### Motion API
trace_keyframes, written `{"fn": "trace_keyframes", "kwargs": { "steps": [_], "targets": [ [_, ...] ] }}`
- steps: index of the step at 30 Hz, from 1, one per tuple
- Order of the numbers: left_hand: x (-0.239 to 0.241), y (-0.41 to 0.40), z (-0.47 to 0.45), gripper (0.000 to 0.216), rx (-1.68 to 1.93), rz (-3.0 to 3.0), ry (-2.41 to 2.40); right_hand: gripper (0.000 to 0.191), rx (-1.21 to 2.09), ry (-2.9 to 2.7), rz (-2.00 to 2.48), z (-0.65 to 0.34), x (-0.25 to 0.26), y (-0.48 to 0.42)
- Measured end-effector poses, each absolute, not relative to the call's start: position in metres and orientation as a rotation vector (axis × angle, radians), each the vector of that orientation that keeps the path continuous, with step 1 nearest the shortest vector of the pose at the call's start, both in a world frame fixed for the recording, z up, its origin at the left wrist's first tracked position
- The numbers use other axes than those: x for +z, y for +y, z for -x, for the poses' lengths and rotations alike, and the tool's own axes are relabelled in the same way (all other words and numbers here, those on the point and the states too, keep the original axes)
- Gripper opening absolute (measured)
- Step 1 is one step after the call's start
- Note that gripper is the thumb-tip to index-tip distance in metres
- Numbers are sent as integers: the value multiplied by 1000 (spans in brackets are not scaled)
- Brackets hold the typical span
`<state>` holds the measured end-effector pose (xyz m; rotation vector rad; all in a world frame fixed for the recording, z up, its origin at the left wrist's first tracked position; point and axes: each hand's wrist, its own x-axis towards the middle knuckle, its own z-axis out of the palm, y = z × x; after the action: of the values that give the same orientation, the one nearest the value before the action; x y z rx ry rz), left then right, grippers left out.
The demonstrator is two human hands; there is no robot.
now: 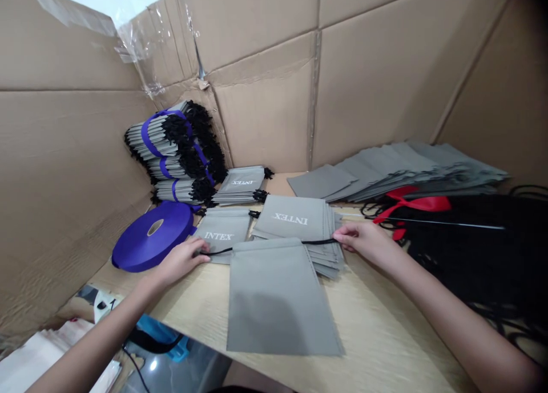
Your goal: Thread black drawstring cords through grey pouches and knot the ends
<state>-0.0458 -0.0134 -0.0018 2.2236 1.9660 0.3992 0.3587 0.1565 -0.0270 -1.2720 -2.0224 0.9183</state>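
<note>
On my feed, the black drawstring cord [317,242] ran taut along the top edge of a grey bag [278,296] on the pale wood-grain table [385,330], with the fingers of the left hand [182,260] and right hand [363,242] clenched on it. Purple-banded bundles [171,153] already stood stacked beside a purple ribbon roll [149,237]; loose grey bags [398,170] and black cords [454,244] remained at right.

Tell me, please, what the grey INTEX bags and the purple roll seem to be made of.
The grey INTEX bags look like matte non-woven fabric, with no sheen. The purple roll looks like woven ribbon, faintly glossy; its fibre cannot be told.
</note>
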Motion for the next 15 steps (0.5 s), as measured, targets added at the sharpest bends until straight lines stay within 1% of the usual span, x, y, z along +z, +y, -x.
{"fn": "trace_keyframes", "kwargs": {
  "steps": [6,9,12,15],
  "targets": [
    [-3,-16,37,24,31,-2416,2077,20,917,-2013,1297,-361,-30,158],
    [-3,-21,40,27,-176,-2464,2133,20,996,-1991,1283,-359,-28,156],
    [-1,-25,45,28,-266,-2490,2111,22,1112,-1931,1269,-358,-28,155],
    [0,-26,52,29,-272,-2499,2051,22,1152,-1916,1248,-357,-28,155]
  ]
}}
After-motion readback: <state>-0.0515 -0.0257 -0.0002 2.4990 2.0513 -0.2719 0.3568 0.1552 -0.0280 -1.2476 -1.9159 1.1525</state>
